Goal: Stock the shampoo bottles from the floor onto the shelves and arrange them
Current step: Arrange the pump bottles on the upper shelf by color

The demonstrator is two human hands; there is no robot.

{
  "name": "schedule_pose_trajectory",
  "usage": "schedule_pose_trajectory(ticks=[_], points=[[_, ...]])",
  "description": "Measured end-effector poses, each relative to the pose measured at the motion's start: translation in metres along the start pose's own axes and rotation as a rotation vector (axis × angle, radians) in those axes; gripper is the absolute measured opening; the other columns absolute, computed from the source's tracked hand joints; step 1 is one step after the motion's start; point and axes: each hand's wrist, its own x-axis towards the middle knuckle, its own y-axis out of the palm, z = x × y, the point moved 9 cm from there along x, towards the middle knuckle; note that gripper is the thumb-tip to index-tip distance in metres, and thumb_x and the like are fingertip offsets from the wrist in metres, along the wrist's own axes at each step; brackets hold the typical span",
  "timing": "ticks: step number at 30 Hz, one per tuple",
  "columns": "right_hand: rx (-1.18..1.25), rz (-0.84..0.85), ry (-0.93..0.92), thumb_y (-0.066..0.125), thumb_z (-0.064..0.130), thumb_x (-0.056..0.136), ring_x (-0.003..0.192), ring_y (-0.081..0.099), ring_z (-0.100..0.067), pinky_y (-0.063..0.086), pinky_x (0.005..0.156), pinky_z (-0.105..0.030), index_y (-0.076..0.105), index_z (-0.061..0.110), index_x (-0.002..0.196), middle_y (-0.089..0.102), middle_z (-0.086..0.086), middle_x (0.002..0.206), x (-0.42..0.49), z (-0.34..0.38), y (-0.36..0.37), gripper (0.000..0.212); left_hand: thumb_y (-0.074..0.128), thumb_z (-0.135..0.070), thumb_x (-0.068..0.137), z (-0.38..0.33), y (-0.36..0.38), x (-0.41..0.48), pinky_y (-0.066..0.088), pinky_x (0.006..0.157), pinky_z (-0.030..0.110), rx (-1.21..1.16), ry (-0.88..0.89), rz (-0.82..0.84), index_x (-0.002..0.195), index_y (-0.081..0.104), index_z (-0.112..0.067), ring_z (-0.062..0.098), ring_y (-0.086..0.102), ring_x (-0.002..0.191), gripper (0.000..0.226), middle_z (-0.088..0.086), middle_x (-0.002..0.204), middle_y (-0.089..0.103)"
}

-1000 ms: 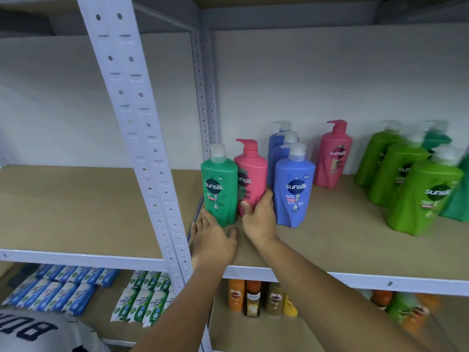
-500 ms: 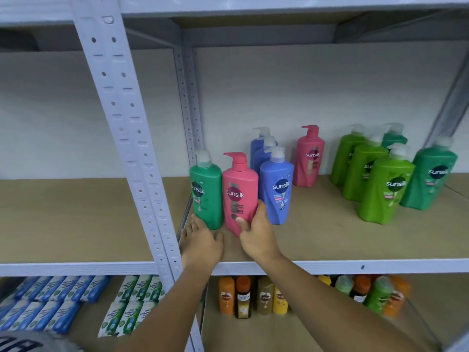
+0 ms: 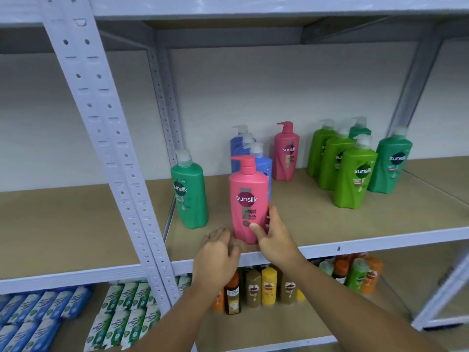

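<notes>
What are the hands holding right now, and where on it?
The right hand grips the front pink shampoo bottle low on its body, thumb on the front. The left hand holds nothing.

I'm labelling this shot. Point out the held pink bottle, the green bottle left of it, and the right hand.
held pink bottle (image 3: 247,199): head view, on its front label.
leftmost green bottle (image 3: 190,196): head view, on its body.
right hand (image 3: 276,240): head view, on its back.

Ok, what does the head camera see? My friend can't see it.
The right hand grips a pink bottle near the shelf front; the left hand lies open by its base. A green bottle stands to its left, blue bottles behind it, more bottles farther right.
</notes>
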Motion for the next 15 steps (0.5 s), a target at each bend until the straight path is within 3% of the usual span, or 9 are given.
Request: schedule_pose_trajectory(ticks=[3,7,11,15], points=[[-0.028,-0.05,-0.002,0.067,0.015,0.092,0.108,0.061,-0.001,0.051,0.098,-0.034,0.048,0.027,0.123,0.065,0.012,0.115,-0.008,-0.002,-0.023,0.039,0.049,-0.035,0.092,-0.02,0.012,0.008,0.05,0.086,0.034,-0.003,0.084,0.026,0.107,0.06,-0.024,0.015,0.057,0.099,0.022,-0.007,0.104,0.065],[-0.072,-0.104,0.012,0.066,0.015,0.093,0.106,0.061,0.001,0.051,0.095,-0.032,0.047,0.028,0.12,0.064,0.013,0.113,-0.017,-0.009,-0.058,0.035,0.047,-0.039,0.091,-0.049,0.03,0.019,0.052,0.078,0.038,-0.058,0.148,0.076,0.107,0.06,-0.025,0.017,0.06,0.094,0.024,-0.005,0.103,0.065],[-0.094,-0.143,0.039,0.063,0.008,0.094,0.106,0.056,0.012,0.047,0.096,-0.023,0.042,0.03,0.129,0.06,0.022,0.117,-0.019,-0.013,-0.093,0.046,0.049,-0.043,0.094,-0.079,0.046,0.031,0.052,0.073,0.037,-0.1,0.19,0.114,0.106,0.061,-0.025,0.02,0.062,0.089,0.025,-0.002,0.101,0.067],[-0.12,-0.155,0.087,0.062,0.01,0.096,0.114,0.056,0.008,0.048,0.103,-0.036,0.036,0.025,0.143,0.059,0.023,0.123,-0.011,-0.029,-0.12,0.055,0.051,-0.043,0.097,-0.104,0.061,0.047,0.045,0.065,0.034,-0.107,0.244,0.128,0.102,0.062,-0.021,0.023,0.062,0.084,0.025,0.001,0.094,0.068]])
